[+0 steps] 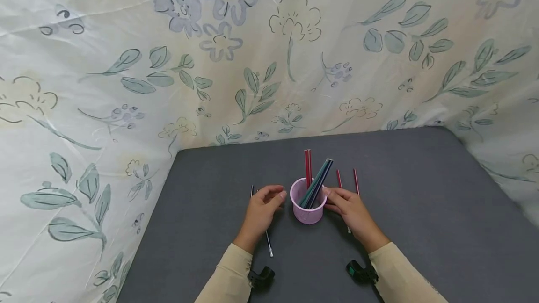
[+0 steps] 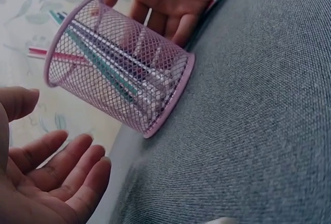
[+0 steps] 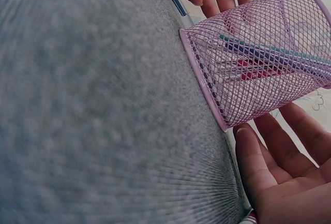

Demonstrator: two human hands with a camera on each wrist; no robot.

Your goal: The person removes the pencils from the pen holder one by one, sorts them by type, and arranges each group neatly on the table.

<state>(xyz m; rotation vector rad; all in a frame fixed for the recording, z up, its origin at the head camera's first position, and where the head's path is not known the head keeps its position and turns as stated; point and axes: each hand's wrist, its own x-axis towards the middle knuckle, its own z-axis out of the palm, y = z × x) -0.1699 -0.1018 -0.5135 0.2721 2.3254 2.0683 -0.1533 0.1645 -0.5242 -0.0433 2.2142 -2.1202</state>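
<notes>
A pink mesh pen holder (image 1: 309, 216) stands upright on the dark grey table between the two hands. Inside it are slim pen-like sticks: red ones (image 1: 308, 165) upright, teal and dark blue ones (image 1: 318, 181) leaning right. My right hand (image 1: 351, 209) is at the holder's right side, its thumb at the rim; in the right wrist view its fingers (image 3: 289, 146) extend along the mesh without wrapping round it. My left hand (image 1: 260, 212), fingers loosely bent, hovers left of the holder, apart from it and holding nothing.
A dark slim stick (image 1: 269, 243) with a whitish end lies on the table under the left hand. Two red sticks (image 1: 356, 181) lie beyond and partly under the right hand. Floral fabric (image 1: 261, 83) hangs behind the grey table (image 1: 421, 209).
</notes>
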